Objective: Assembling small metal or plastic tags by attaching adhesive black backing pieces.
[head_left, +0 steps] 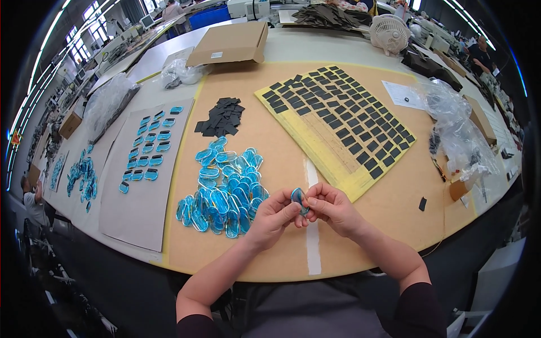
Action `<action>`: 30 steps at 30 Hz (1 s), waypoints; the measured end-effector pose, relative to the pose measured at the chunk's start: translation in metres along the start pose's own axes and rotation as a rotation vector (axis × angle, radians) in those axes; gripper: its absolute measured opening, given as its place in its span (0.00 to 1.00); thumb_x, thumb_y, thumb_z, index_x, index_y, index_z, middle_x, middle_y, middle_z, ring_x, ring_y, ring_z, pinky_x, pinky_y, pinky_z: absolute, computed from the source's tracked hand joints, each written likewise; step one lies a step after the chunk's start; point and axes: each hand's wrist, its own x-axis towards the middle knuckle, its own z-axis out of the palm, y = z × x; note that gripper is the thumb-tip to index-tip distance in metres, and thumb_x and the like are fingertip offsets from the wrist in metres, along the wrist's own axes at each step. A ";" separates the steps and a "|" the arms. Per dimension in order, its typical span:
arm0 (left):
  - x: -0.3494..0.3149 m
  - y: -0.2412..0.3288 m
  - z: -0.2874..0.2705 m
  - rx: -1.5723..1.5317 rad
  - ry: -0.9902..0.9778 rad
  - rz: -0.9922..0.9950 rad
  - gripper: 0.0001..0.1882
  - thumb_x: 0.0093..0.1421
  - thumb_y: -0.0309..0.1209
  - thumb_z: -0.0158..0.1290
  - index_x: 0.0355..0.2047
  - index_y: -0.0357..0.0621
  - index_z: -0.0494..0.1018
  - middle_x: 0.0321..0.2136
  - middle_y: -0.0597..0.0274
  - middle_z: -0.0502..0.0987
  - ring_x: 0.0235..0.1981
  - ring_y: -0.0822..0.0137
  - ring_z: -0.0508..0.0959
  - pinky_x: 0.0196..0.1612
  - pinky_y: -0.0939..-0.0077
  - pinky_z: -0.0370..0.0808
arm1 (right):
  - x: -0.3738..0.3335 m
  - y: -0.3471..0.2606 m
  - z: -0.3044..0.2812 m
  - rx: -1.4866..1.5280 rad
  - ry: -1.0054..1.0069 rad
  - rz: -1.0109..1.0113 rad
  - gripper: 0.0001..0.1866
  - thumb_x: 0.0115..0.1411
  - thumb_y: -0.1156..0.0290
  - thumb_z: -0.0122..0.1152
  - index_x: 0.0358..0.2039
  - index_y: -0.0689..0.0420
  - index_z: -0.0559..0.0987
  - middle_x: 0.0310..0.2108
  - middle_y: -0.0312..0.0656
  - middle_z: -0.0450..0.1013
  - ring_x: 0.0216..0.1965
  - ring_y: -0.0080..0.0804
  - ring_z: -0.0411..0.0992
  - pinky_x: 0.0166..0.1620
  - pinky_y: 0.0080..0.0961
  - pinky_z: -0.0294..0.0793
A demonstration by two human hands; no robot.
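Observation:
Between my two hands, above the table's front middle, is a shiny blue oval piece [299, 198] with a pale edge. My left hand [275, 217] pinches it from the left, thumb on its lower part. The fingers of my right hand [333, 208] close on its right side. Just left of my hands lies a heap of similar blue oval pieces [225, 188]. Behind the heap is a pile of black rectangular patches [221, 116]. A yellow board [293, 128] carries rows of black patches at the far right of my hands.
On a grey sheet [132, 211] at the left, blue ovals with dark strips lie in rows. More blue pieces [83, 176] are heaped beyond it. A cardboard box [230, 44], a white fan [390, 34] and clear plastic bags [451, 115] stand around the tan table cover [389, 222].

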 end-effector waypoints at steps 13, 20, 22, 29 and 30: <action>0.004 0.006 -0.011 0.074 0.311 0.103 0.06 0.69 0.33 0.46 0.36 0.45 0.68 0.31 0.67 0.73 0.26 0.78 0.67 0.30 0.85 0.64 | 0.122 -0.054 -0.029 -0.718 -0.019 -0.083 0.10 0.62 0.68 0.60 0.41 0.59 0.77 0.32 0.33 0.76 0.35 0.18 0.75 0.34 0.16 0.73; 0.004 0.004 -0.020 0.107 0.307 0.100 0.06 0.70 0.33 0.45 0.38 0.46 0.67 0.32 0.67 0.73 0.27 0.79 0.68 0.28 0.86 0.60 | 0.241 -0.052 -0.055 -1.528 0.337 -0.426 0.22 0.55 0.62 0.64 0.48 0.56 0.74 0.42 0.42 0.75 0.53 0.38 0.68 0.56 0.32 0.67; 0.004 0.004 -0.021 0.129 0.312 0.093 0.06 0.69 0.33 0.45 0.38 0.45 0.67 0.32 0.67 0.74 0.27 0.79 0.67 0.27 0.86 0.59 | 0.246 -0.047 -0.044 -1.637 0.339 -0.371 0.23 0.54 0.61 0.64 0.49 0.55 0.73 0.42 0.41 0.75 0.53 0.38 0.67 0.56 0.32 0.66; 0.004 -0.002 -0.022 0.135 0.279 0.095 0.07 0.69 0.33 0.45 0.38 0.44 0.67 0.32 0.66 0.74 0.27 0.79 0.68 0.27 0.86 0.60 | 0.238 -0.035 -0.040 -1.786 0.363 -0.562 0.13 0.56 0.63 0.60 0.38 0.56 0.79 0.35 0.41 0.75 0.43 0.41 0.72 0.46 0.37 0.73; 0.003 -0.001 -0.022 0.136 0.299 0.104 0.06 0.69 0.33 0.45 0.38 0.44 0.67 0.32 0.66 0.74 0.26 0.79 0.68 0.27 0.86 0.60 | 0.235 -0.035 -0.034 -1.804 0.356 -0.565 0.11 0.57 0.64 0.59 0.35 0.57 0.80 0.33 0.41 0.75 0.41 0.42 0.73 0.44 0.38 0.74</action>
